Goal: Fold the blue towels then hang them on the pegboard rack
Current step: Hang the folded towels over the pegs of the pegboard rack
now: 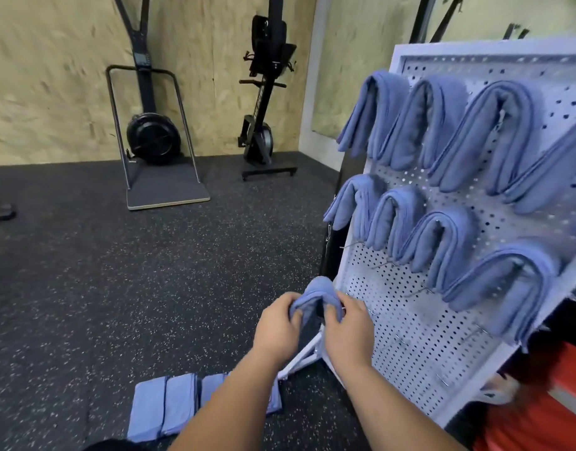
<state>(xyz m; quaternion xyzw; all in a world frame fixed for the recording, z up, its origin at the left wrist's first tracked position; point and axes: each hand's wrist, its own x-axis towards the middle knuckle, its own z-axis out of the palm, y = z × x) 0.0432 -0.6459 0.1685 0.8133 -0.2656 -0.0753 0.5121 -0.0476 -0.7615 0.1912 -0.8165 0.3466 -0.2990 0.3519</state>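
Blue towel (315,292) pinched by left hand (275,327) and right hand (349,330) at pegboard (410,340) edge; floor (150,271) leftward.

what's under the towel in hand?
Left hand and right hand grip the towel at the pegboard edge. Below it shows the white leg; any hook beneath is covered.

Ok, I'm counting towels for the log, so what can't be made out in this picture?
All in the head view:
The peg under the held towel: hidden by the towel itself, the left hand and the right hand.
The number of folded towels on the floor: the left forearm covers part of the row.
The right side of the pegboard: cut off by the frame edge, so the top-right towel shows only partly.
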